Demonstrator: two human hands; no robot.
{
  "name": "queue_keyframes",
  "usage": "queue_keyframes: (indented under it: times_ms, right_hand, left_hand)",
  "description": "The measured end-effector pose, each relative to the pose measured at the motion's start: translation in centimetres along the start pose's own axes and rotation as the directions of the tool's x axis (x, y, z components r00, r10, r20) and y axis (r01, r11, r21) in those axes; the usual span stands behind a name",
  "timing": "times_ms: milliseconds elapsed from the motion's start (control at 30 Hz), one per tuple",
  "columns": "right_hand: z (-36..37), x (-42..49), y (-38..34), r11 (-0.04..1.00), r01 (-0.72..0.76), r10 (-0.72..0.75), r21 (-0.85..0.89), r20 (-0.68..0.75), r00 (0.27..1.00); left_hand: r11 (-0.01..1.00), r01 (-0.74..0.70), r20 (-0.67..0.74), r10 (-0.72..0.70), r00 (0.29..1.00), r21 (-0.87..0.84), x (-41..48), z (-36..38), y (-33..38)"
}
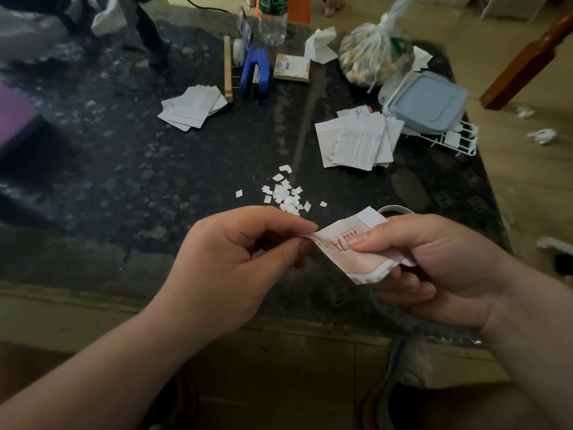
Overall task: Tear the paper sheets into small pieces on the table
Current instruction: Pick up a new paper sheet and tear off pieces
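Note:
A crumpled white paper sheet (347, 252) with red print is held over the near edge of the dark table (124, 187). My left hand (235, 268) pinches its left corner between thumb and forefinger. My right hand (434, 268) grips its right half, thumb on top. Just beyond the hands, a small heap of torn white pieces (283, 193) lies on the table. One stack of paper sheets (356, 141) lies at the right, and another stack (193, 107) lies at the far left centre.
At the back stand a blue stapler-like tool (255, 71), a wooden stick (228, 69), a clear bottle (273, 20), a small notepad (292, 67) and a bag of nuts (372, 54). A blue-lidded box (426, 102) sits on a white wire rack (449, 141) at the right.

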State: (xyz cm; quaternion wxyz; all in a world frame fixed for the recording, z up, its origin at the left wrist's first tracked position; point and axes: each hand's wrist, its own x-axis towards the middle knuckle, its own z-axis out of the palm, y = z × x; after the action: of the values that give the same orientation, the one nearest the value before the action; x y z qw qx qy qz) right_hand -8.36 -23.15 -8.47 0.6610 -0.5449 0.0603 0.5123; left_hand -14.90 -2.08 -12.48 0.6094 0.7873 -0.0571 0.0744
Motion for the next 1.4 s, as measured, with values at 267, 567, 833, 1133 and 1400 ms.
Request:
queue_keyframes:
  times_ms: [267,567,833,1133,1400]
  right_hand:
    - [0.5,0.2,-0.1,0.996,0.015,-0.008,0.090,-0.085,0.996]
    - [1.1,0.4,0.9,0.269,0.474,-0.929,-0.838,-0.095,0.357]
    - [2.7,2.0,1.6,-0.235,0.117,-0.868,-0.965,0.263,0.422]
    - [2.9,1.7,2.1,-0.311,0.145,-0.874,-0.939,0.343,0.344]
    - [2.3,2.1,2.2,-0.290,0.149,-0.878,-0.945,0.325,0.351]
  left_hand:
    - [0.988,-0.032,0.010,0.031,0.999,0.151,-0.1,-0.1,-0.1]
    - [0.642,0.607,-0.004,-0.688,0.725,-0.468,0.8,1.1,0.9]
    - [0.440,0.653,0.230,-0.693,0.684,-0.616,1.6,2.0,1.6]
    - [0.474,0.638,0.183,-0.698,0.693,-0.607,1.5,1.6,1.6]
    - [0.397,0.657,0.181,-0.753,0.632,-0.641,1.8,2.0,1.8]
